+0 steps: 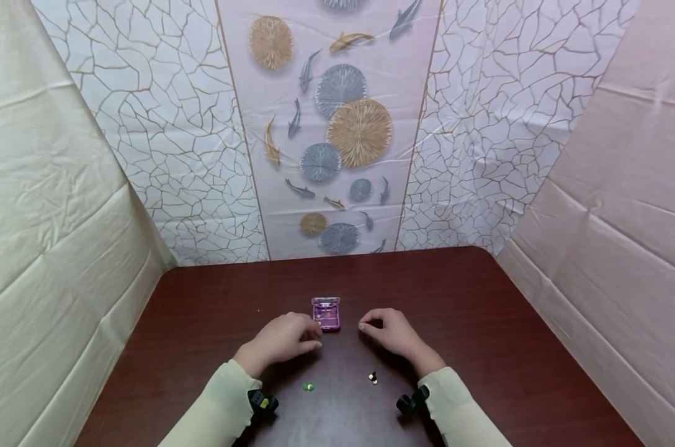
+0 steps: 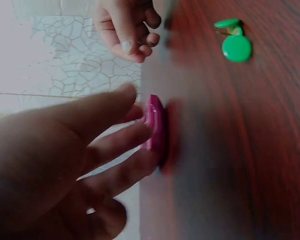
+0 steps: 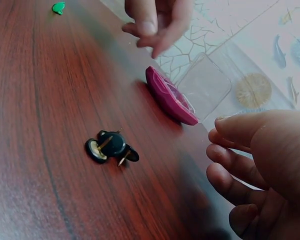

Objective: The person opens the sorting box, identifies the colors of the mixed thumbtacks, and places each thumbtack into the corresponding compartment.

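Observation:
A small magenta box (image 1: 327, 323) with compartments stands on the table, its clear lid (image 3: 206, 82) raised. A few small bits lie inside, too small to make out. My left hand (image 1: 289, 336) hovers at the box's left side with relaxed fingers and nothing visible in them; the right wrist view shows it apart from the box. To the right of the box is my right hand (image 1: 394, 334), fingers loosely bent, thumb close to the forefinger, no object seen between them. Green thumbtacks (image 2: 237, 48) lie nearer me on the left, black thumbtacks (image 3: 112, 146) nearer me on the right.
Everything lies on a dark reddish-brown wooden table (image 1: 203, 298). Patterned cloth (image 1: 337, 186) hangs behind its far edge, and plain pale cloth (image 1: 53, 217) closes in both sides. Each wrist carries a small black camera (image 1: 263, 402).

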The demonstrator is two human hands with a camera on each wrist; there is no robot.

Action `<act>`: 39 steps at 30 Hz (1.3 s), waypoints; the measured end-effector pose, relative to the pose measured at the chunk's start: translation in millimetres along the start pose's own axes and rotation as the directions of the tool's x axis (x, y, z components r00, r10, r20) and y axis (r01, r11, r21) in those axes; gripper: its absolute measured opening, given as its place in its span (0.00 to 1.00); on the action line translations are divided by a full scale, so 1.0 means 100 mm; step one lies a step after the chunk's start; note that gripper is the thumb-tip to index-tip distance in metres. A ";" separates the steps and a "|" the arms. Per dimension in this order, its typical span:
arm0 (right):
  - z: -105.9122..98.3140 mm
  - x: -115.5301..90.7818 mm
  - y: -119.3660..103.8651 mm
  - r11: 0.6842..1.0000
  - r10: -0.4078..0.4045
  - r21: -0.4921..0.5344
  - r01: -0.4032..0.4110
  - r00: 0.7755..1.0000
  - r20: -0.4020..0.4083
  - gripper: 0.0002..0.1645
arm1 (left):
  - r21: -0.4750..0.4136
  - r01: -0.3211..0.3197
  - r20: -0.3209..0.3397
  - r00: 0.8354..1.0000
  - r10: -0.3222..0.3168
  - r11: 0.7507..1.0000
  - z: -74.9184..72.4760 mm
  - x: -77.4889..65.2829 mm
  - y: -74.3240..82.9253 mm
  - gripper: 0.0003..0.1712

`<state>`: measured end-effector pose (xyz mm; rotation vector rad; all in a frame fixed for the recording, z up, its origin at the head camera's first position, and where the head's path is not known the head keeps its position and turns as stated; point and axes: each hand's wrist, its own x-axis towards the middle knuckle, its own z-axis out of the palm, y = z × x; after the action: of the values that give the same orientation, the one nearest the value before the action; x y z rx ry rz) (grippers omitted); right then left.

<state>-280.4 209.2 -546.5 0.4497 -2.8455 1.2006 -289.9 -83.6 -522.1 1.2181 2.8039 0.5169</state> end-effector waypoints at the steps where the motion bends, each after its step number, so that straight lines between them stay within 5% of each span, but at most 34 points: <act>1: 0.00 0.00 0.00 1.000 0.002 -0.002 -0.002 1.000 0.002 0.05 | -0.023 -0.023 0.031 0.999 0.024 0.999 -0.01 -0.02 0.01 0.06; 7: 0.02 -0.01 -0.01 1.000 0.001 0.003 -0.001 1.000 -0.007 0.06 | -0.156 -0.114 0.200 0.969 0.145 0.981 -0.06 -0.11 0.12 0.04; 14: 0.03 -0.01 -0.03 1.000 -0.001 -0.001 0.001 1.000 -0.015 0.06 | -0.185 -0.048 0.299 0.949 0.103 0.982 -0.09 -0.20 0.23 0.14; 39: 0.05 -0.01 -0.05 1.000 -0.007 -0.001 0.007 1.000 -0.016 0.05 | -0.094 -0.115 0.255 0.957 0.135 0.989 -0.06 -0.24 0.28 0.10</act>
<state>-277.8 202.6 -547.1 0.4477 -2.8282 1.1968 -254.4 -84.8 -509.7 1.3450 2.4781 0.4311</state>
